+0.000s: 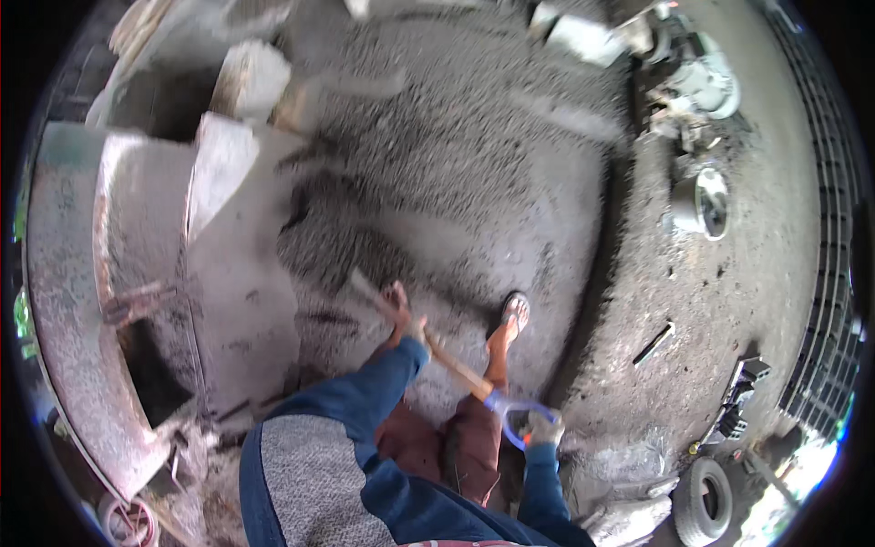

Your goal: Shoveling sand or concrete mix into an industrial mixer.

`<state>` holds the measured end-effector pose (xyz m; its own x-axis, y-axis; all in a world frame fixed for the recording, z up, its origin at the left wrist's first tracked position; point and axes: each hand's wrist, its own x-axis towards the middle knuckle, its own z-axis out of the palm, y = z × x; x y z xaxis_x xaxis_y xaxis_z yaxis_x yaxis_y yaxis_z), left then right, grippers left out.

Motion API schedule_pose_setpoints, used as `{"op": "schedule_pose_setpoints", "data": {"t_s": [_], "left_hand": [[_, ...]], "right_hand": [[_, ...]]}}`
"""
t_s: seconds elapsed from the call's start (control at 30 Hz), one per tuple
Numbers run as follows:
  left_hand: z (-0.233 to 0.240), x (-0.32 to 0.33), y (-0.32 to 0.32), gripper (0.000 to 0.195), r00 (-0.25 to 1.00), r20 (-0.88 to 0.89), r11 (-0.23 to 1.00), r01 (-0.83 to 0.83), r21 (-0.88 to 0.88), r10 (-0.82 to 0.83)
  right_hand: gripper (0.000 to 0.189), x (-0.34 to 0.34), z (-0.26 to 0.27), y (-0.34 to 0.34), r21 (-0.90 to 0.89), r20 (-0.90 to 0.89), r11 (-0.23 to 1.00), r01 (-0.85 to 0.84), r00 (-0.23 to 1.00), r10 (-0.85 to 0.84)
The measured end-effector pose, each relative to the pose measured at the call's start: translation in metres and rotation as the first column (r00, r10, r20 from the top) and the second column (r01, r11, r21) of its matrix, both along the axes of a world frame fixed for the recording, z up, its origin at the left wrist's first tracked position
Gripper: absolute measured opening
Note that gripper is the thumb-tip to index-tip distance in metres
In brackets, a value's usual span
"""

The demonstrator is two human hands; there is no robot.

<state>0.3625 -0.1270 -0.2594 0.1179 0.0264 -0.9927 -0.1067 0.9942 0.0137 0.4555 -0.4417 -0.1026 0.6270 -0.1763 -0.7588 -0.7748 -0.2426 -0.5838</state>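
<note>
A shovel with a wooden shaft (454, 364) and a blue D-shaped handle (504, 409) slants across in front of my legs. My left hand (415, 329), which looks gloved, is closed around the middle of the shaft. Gripping the blue handle is my right hand (547, 428), also apparently gloved. The shaft's far end reaches a dark, wet-looking heap of gravelly mix (328, 232). Blur hides the shape of the blade there. Beyond the heap, more of the grey gravelly mix (437, 116) is spread over the floor.
To the left stands a rusty metal trough-like frame (65, 273) beside pale slabs (222, 164). A low ledge (615, 301) runs along the right. On that side are a metal pot (701, 204), a tyre (704, 502) and a sack (625, 519). Pale blocks (584, 39) lie at the far end.
</note>
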Motion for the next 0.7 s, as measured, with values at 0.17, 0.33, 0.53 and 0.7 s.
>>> {"op": "schedule_pose_setpoints", "data": {"t_s": [0.17, 0.33, 0.53, 0.7], "left_hand": [[0.048, -0.047, -0.022, 0.031, 0.991, -0.132, 0.995, 0.045, 0.085, -0.034], [0.234, 0.061, 0.044, 0.017, 0.982, 0.054, 0.967, 0.166, 0.193, -0.18], [0.416, 0.229, 0.148, 0.026, 0.612, 0.705, 0.895, 0.008, 0.446, -0.357], [0.472, 0.302, 0.197, 0.024, 0.403, 0.797, 0.853, -0.07, 0.517, -0.45]], "right_hand": [[0.015, -0.05, 0.043, -0.047, 0.037, -0.25, 0.992, 0.118, 0.963, -0.105], [0.009, -0.046, -0.008, -0.036, 0.124, 0.171, 0.99, -0.059, 0.985, 0.037], [0.011, 0.072, 0.165, 0.111, 0.125, 0.809, 0.992, 0.012, 0.577, -0.109], [0.014, 0.097, 0.289, 0.184, -0.233, 0.97, 0.969, -0.077, -0.093, 0.226]]}}
